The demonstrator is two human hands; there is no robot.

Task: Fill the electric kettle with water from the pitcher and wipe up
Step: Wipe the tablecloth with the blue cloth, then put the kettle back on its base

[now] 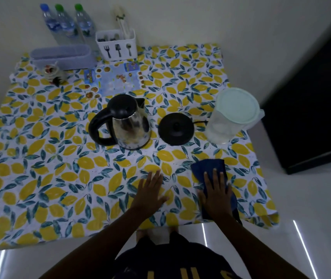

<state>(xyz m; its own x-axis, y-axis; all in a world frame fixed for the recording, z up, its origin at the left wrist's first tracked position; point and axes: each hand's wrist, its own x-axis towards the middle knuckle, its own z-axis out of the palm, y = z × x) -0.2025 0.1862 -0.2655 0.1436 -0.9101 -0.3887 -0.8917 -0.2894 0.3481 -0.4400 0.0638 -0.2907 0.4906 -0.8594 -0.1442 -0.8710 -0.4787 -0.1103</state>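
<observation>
**Hands flat, cloth near the edge**

The right hand (217, 195) lies open and flat on the blue cloth (208, 168), pressing it on the worktop (39, 168). The left hand (150, 190) lies open and flat on the bare lemon cover, holding nothing.

The cloth is near the front edge. A hard wipe could drag the loose cover, and then the things standing on it could shake.

The kettle (129, 125) stands in the middle with its lid shut, off its black base (176, 128), which is just beside it. I cannot see if there is water inside. The pitcher (231, 115) stands to the right of the base, near the worktop's right edge, with its pale lid on. It looks almost empty. A bump from an arm could knock it off.

At the back, three water bottles (66, 23) stand by the wall, and a white holder (116, 45) keeps cutlery.
</observation>
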